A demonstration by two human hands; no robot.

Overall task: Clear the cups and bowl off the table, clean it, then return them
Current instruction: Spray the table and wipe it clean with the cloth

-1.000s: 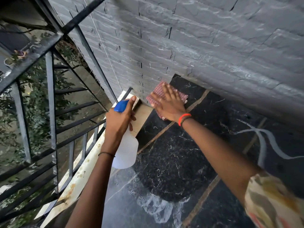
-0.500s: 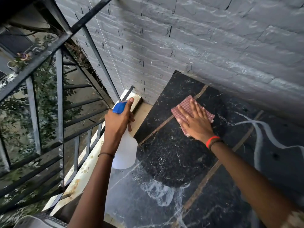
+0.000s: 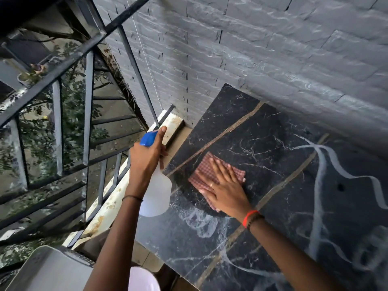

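Observation:
The table (image 3: 273, 148) has a black marble top with brown seams and stands against a grey stone wall. White foamy smears lie across its right side and near edge. My right hand (image 3: 225, 185) lies flat, fingers spread, on a red checked cloth (image 3: 204, 172) pressed to the tabletop near its left edge. Left of the table, my left hand (image 3: 147, 158) grips a white spray bottle (image 3: 156, 196) with a blue head, held in the air. No cups or bowl are in view.
A black metal railing (image 3: 88, 127) runs along the left, with trees beyond. A pale rusty ledge (image 3: 109, 204) lies between railing and table. The grey wall (image 3: 273, 49) closes off the far side. A grey object (image 3: 48, 271) and a pale pink round thing (image 3: 142, 280) sit at the bottom.
My right hand has drawn the cloth from the table's far corner by the wall towards me and leftwards over the marble. My left hand keeps the bottle in about the same place.

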